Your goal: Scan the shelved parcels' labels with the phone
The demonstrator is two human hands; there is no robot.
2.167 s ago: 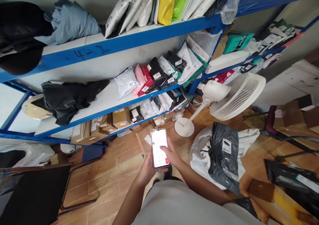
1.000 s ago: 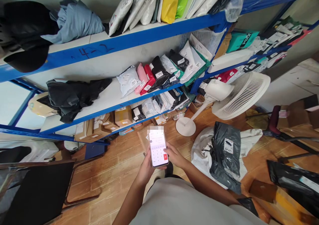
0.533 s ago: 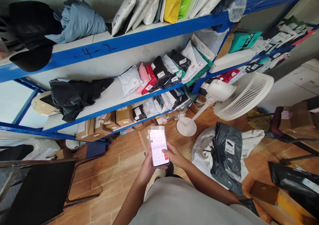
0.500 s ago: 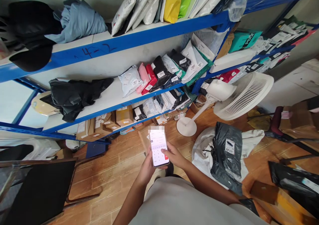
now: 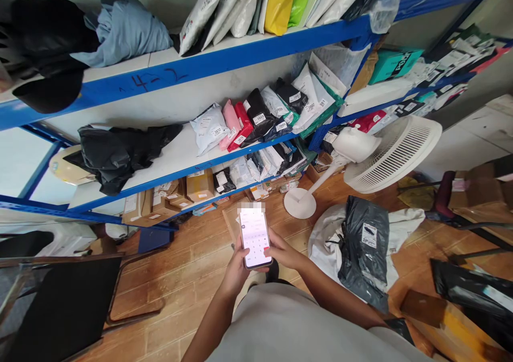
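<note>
A smartphone point(image 5: 255, 238) with a lit white screen showing a keypad is held low in the middle of the view. My left hand point(image 5: 235, 271) is wrapped round its lower left edge from beneath. My right hand point(image 5: 284, 252) cups the phone's right side, with the thumb lying on the lower right of the screen over a red button. Both forearms run down to my grey shirt point(image 5: 296, 330) at the bottom of the picture.
Blue metal shelving point(image 5: 224, 63) holds numbered parcel bags point(image 5: 256, 119), a black bag heap point(image 5: 116, 154) and cardboard boxes point(image 5: 192, 187). A white floor fan point(image 5: 385, 151) leans right. A white sack with a grey parcel point(image 5: 360, 244) lies on the wooden floor. A dark chair point(image 5: 60, 308) stands left.
My right thumb has slid down to the lower right of the screen. The phone and both hands stay almost where they were; the view has shifted slightly.
</note>
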